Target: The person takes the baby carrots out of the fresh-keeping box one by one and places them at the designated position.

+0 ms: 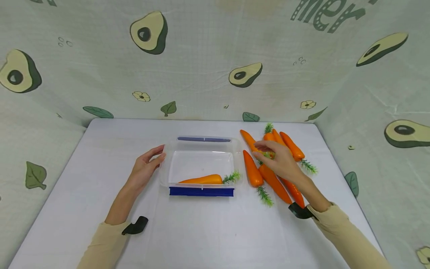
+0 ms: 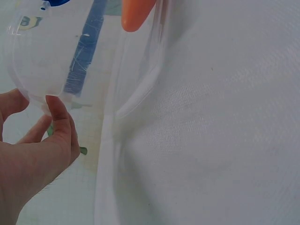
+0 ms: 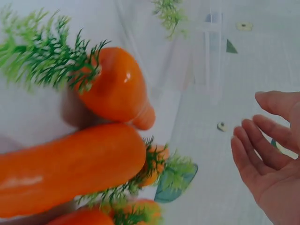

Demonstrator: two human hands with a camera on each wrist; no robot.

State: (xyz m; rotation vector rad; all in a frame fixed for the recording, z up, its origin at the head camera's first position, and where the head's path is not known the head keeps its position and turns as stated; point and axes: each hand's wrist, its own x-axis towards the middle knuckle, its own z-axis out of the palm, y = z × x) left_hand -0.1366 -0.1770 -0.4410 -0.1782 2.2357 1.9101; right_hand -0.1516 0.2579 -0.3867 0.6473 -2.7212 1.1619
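A clear plastic food container (image 1: 202, 151) with blue locking flaps stands on the table. One toy carrot (image 1: 205, 179) with a green tuft lies inside along its front wall. My left hand (image 1: 147, 164) pinches the container's left rim, fingers and thumb at its edge; the left wrist view also shows this hand (image 2: 42, 136) there. Over the pile of toy carrots (image 1: 252, 172), right of the container, hovers my right hand (image 1: 280, 158), fingers loosely bent and nothing held. In the right wrist view the hand (image 3: 269, 150) appears apart from a large nearby carrot (image 3: 75, 164).
Several carrots lie in the pile at different angles, one reaching the back right (image 1: 292, 145). Behind the white table (image 1: 100, 179) hangs a curtain (image 1: 201, 45) printed with avocados, which continues along both sides. Dark straps (image 1: 136, 226) circle the wrists.
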